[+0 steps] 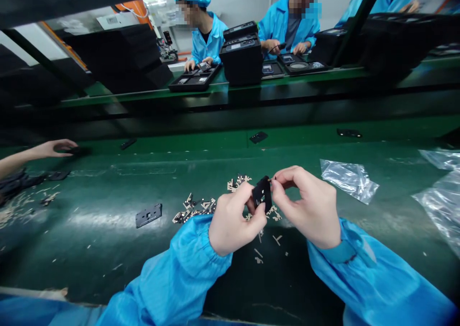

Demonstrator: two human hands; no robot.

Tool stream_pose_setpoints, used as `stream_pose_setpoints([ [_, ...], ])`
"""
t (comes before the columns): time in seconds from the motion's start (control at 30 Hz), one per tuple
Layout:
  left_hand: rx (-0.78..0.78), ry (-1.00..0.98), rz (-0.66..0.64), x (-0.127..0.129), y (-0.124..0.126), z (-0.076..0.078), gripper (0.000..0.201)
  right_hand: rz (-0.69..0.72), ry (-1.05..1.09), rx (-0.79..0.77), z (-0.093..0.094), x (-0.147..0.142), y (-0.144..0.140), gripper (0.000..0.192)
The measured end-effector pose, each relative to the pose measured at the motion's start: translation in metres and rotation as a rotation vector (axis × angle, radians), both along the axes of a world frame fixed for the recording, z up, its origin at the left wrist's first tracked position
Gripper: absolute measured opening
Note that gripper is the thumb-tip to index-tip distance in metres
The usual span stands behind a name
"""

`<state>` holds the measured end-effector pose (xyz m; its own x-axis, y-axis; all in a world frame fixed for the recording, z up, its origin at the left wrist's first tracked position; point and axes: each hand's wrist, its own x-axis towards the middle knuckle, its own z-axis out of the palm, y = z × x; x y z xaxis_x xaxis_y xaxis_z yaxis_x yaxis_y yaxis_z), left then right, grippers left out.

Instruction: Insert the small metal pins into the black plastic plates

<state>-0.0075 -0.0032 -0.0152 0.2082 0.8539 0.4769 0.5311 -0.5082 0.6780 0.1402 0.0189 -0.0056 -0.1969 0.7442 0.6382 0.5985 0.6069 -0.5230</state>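
Note:
My left hand (pixel 235 220) grips a small black plastic plate (pixel 265 188) with cut-outs, tilted up above the green worktop, thumb on its near face. At the plate's upper right edge, my right hand (pixel 311 204) pinches thumb and forefinger together. Something tiny and light-coloured shows at those fingertips, too small to name. Under and left of my hands lie loose small tan and black strips (pixel 194 208). A similar black plate (pixel 148 216) rests flat to the left of them.
Clear plastic bags (pixel 348 178) lie to the right. Several black parts (pixel 258 137) sit along a green strip behind. At far left, another person's hand (pixel 63 149) touches a dark part. Across the line, co-workers in blue sit behind black trays (pixel 196 79).

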Motion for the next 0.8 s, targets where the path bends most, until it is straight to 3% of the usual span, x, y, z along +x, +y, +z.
stream_pose_setpoints([
  [0.33, 0.053, 0.052, 0.007, 0.0, -0.001, 0.0, 0.017, 0.017, -0.057, 0.039, 0.001, 0.0, -0.001, 0.011],
  [0.57, 0.066, 0.037, -0.023, -0.003, 0.001, 0.004, 0.016, 0.109, 0.03, -0.147, 0.011, 0.005, 0.0, 0.011],
  [0.8, 0.063, 0.048, -0.032, -0.005, 0.001, 0.005, 0.014, 0.117, 0.096, -0.263, 0.013, 0.007, 0.001, 0.01],
])
